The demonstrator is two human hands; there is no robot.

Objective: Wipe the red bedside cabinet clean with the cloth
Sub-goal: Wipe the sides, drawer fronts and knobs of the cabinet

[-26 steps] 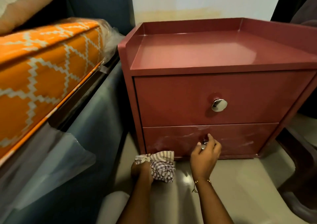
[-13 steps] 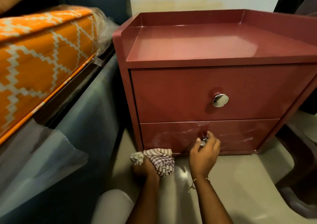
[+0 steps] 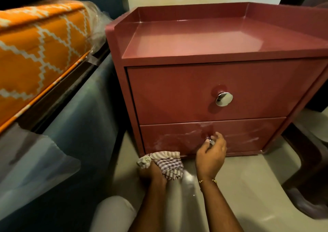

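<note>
Two bare arms come up from the bottom of the picture. No sleeves show on them. The left hand [image 3: 150, 174] has no ring or band that can be seen. The right hand [image 3: 210, 158] has a thin gold bracelet [image 3: 207, 181] at the wrist, made of small shiny links. By the left arm, low down, a knee [image 3: 113, 214] shows, covered in smooth white cloth.

Bed frame [image 3: 76, 96] crowds the cabinet's [image 3: 204, 93] left — gap seemingly narrow.
</note>
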